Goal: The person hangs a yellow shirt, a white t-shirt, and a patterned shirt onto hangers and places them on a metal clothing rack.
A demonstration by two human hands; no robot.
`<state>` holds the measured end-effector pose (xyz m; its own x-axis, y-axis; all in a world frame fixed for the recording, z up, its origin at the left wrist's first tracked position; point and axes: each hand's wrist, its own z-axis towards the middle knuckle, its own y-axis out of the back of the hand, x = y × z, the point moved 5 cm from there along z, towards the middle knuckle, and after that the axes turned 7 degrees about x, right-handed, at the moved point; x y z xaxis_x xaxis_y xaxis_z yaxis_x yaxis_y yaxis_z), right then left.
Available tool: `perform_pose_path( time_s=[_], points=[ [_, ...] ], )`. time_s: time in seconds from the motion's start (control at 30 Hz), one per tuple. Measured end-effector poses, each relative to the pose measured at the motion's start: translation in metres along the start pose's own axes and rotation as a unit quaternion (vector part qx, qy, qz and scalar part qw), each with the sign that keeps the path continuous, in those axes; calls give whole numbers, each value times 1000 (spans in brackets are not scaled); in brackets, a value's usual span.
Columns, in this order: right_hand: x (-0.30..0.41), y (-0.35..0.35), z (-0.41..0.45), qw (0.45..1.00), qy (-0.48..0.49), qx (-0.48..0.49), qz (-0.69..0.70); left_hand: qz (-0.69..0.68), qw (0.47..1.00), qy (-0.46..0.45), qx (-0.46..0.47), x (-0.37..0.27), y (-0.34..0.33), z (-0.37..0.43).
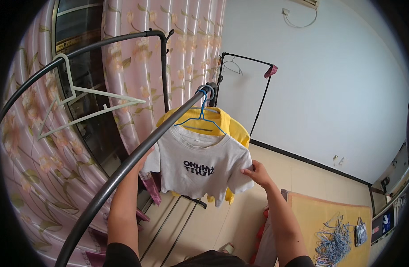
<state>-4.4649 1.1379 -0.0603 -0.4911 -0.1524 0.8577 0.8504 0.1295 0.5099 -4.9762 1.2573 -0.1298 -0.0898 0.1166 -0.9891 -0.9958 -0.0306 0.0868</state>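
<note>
A white short-sleeved T-shirt [197, 180] with dark lettering on its chest hangs from a blue wire hanger [202, 115]. The hanger's hook is over the dark metal rail [137, 155] of a clothes rack. My right hand [258, 173] pinches the sleeve on the right, thumb in front. At the opposite sleeve is my left hand [145, 159], gripping its edge; the rail and the cloth hide part of it. Just behind the T-shirt hangs a yellow collared garment [239, 128], mostly covered by it.
A pale empty hanger [91, 115] hangs on the rack's far rail at left, before flowered curtains [187, 43]. Lower bars [167, 217] of the rack run near the floor. Many blue hangers [334, 242] lie heaped on a mat-covered bed [304, 213] at right. Another rack [247, 58] stands by the wall.
</note>
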Motion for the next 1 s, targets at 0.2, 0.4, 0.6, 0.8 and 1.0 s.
perform_pose_path(
  time_s=[0.2, 0.4, 0.6, 0.8, 1.0],
  points=[
    [-40, -8, -18, 990, -89, -78, -75, 50, 995, 6, -87, 27, 31, -20],
    [-47, 5, -45, 978, -105, -168, -61, 62, 994, 12, -92, 29, 32, -31],
    [-68, -20, -63, 984, -61, -169, 5, 67, 993, -17, -97, 68, 61, -79],
    [-119, -54, -100, 980, -85, -156, 89, 31, 993, 43, -103, 90, 71, -161],
    [-128, -142, -168, 966, -141, -87, 199, -51, 979, 149, -126, 149, 50, -273]
  ],
)
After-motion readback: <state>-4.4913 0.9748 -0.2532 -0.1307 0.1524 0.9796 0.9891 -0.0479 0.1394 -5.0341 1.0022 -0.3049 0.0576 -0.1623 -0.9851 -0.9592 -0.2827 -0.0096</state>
